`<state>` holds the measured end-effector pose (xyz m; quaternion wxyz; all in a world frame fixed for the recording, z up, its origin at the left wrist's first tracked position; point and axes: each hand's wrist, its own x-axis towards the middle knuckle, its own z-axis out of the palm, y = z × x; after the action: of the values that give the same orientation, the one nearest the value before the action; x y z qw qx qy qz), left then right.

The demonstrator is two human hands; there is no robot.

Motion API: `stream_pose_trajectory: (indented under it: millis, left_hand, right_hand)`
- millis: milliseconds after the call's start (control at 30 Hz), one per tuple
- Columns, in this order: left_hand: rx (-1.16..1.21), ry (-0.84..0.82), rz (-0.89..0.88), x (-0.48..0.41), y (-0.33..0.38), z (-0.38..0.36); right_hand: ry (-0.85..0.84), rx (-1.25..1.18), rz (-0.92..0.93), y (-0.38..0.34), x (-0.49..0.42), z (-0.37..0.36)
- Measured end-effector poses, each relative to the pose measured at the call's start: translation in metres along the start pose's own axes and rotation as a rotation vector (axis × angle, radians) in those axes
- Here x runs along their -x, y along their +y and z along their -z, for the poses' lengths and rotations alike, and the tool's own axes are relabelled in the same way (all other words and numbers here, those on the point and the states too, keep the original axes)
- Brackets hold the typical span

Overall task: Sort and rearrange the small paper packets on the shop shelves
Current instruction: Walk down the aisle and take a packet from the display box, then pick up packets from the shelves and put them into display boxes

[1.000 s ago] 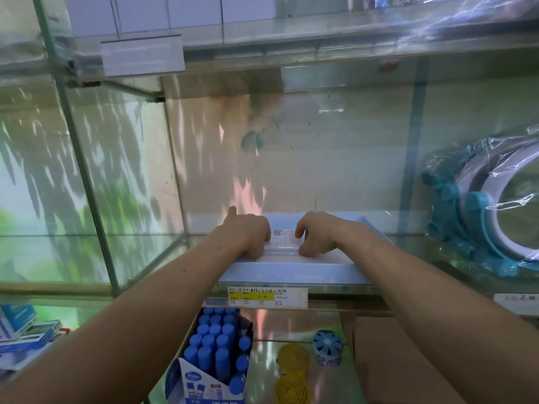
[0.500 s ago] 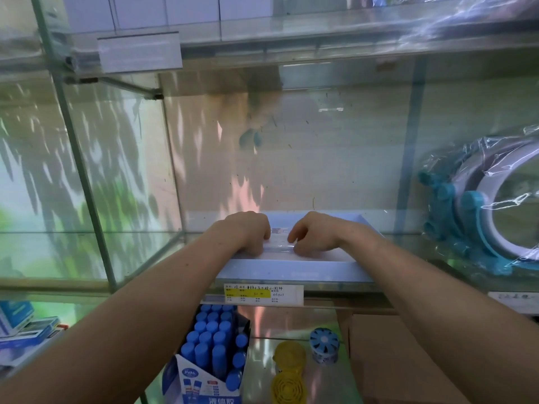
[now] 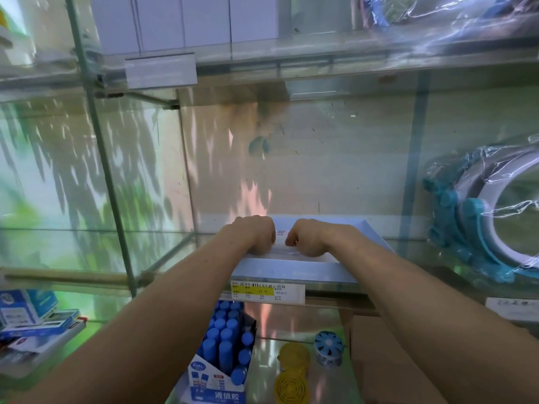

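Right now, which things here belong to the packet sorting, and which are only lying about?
Job in hand: left hand, right hand, packets, pale blue tray.

Lying about: glue-stick box, yellow round cases, wrapped blue ring, shelf price label.

The box (image 3: 291, 271) is pale blue, the glue bottles (image 3: 226, 342) blue-capped, the discs (image 3: 294, 357) yellow.

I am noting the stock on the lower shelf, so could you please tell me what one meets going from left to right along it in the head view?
stacked blue-and-white boxes → display box of blue-capped glue tubes → yellow round discs → blue-and-white round container → brown cardboard box
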<state>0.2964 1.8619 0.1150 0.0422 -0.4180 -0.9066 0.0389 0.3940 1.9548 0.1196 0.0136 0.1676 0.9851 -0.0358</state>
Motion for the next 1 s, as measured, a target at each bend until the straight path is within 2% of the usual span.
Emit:
stream_pose_trajectory:
  millis: [67, 167, 267, 567, 800, 1000]
  left_hand:
    - [0.035, 0.004, 0.023, 0.007, 0.0, 0.007]
    - [0.092, 0.131, 0.047, 0.023, -0.002, 0.023]
    - [0.097, 0.173, 0.113, 0.045, -0.006, 0.034]
    - [0.221, 0.283, 0.28, 0.137, -0.006, 0.045]
    - [0.32, 0.272, 0.423, 0.187, -0.017, 0.016]
    - [0.376, 0.175, 0.585, 0.218, -0.05, -0.015]
  right_hand:
    - [0.024, -0.021, 0.0, 0.0, 0.005, 0.009]
    - [0.137, -0.109, 0.01, 0.003, 0.016, 0.023]
    - [0.206, -0.159, 0.045, 0.002, 0.032, 0.029]
    - [0.358, -0.224, 0.243, -0.034, 0.091, 0.027]
    - [0.302, -0.334, 0.362, -0.089, 0.115, -0.002]
    - [0.134, -0.311, 0.413, -0.143, 0.108, -0.04]
